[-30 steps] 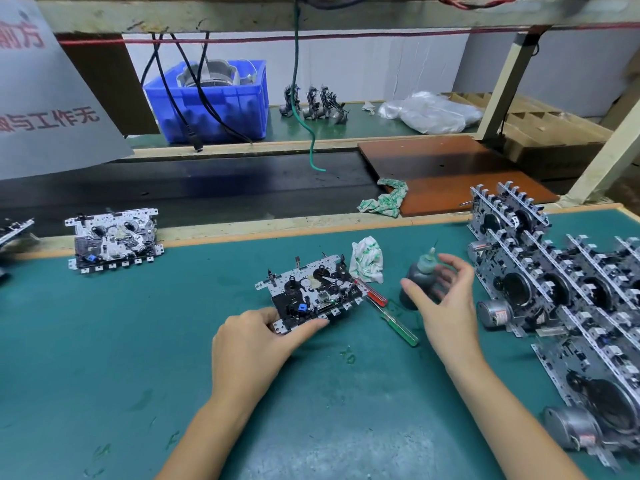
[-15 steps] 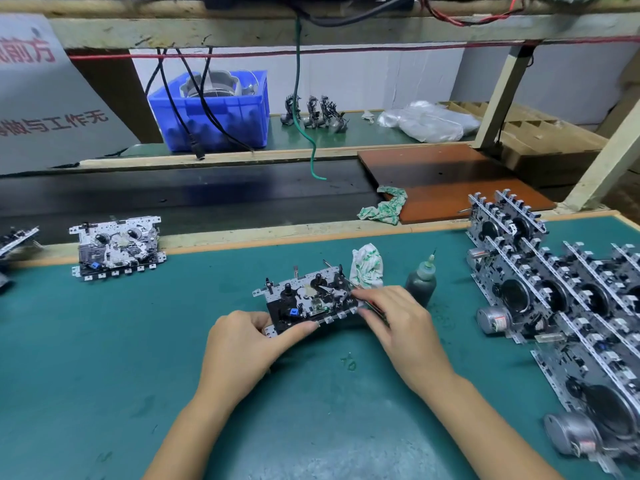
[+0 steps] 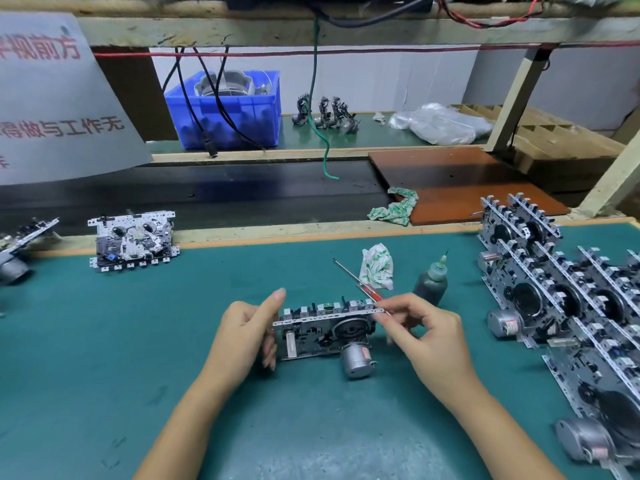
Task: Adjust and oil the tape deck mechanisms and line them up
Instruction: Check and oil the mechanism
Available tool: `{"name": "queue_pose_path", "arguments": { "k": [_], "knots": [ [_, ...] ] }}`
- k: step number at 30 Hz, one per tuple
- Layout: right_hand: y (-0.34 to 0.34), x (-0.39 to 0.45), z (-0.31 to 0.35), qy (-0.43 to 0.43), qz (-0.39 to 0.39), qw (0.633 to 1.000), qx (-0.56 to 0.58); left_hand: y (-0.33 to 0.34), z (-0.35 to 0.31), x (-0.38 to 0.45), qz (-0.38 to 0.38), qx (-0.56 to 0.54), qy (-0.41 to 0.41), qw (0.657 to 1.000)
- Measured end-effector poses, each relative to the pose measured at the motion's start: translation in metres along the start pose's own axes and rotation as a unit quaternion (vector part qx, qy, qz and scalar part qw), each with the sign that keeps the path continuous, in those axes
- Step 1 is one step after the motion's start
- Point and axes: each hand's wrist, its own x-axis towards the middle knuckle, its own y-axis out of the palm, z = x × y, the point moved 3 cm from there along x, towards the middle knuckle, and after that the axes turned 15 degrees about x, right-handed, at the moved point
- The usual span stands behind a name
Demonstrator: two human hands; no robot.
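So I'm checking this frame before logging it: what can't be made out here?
- Head view: top face of the held tape deck mechanism, turned away.
- Red screwdriver handle end, behind the right hand.
- Left hand fingertips, behind the mechanism.
- Left-edge mechanism, cut off.

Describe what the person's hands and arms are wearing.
Nothing visible. The left hand and right hand are bare: no gloves, rings, watch or wristband. Both forearms are bare to the bottom edge of the frame, with no sleeves in view. The fingernails look short and unpainted.
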Motion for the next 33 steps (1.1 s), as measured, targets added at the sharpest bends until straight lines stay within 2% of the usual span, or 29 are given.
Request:
{"name": "queue_pose_path", "arguments": {
  "k": [2, 3, 5, 7, 10, 13, 17, 26, 33],
  "knots": [
    [0.0, 0.0, 0.001, 0.013, 0.027, 0.999, 0.018, -0.007, -0.001, -0.002, -0.115, 0.11, 0.055, 0.986],
    [0.001, 0.0, 0.0, 0.026, 0.043, 0.998, 0.032, -0.01, -0.004, -0.004, -0.168, 0.127, 0.09, 0.973],
    [0.003, 0.0, -0.003, 0.063, 0.083, 0.993, 0.063, -0.011, -0.013, -0.011, -0.212, 0.055, 0.147, 0.965],
    [0.009, 0.002, -0.006, 0.091, 0.121, 0.986, 0.068, -0.005, -0.022, -0.013, -0.173, 0.018, 0.196, 0.965],
    [0.019, 0.004, -0.01, 0.111, 0.13, 0.983, 0.066, 0.012, -0.03, -0.018, -0.08, 0.064, 0.232, 0.967],
    [0.022, 0.006, -0.012, 0.128, 0.134, 0.978, 0.096, 0.02, -0.032, -0.02, -0.091, 0.097, 0.251, 0.959],
    [0.023, 0.009, -0.013, 0.146, 0.144, 0.972, 0.116, 0.021, -0.032, -0.019, -0.083, 0.075, 0.244, 0.963],
    [0.019, 0.012, -0.01, 0.128, 0.144, 0.975, 0.107, 0.02, -0.029, -0.013, -0.004, 0.018, 0.237, 0.971],
    [0.018, 0.01, -0.012, 0.142, 0.136, 0.974, 0.111, 0.024, -0.03, -0.014, -0.043, 0.029, 0.246, 0.968]
  ]
}}
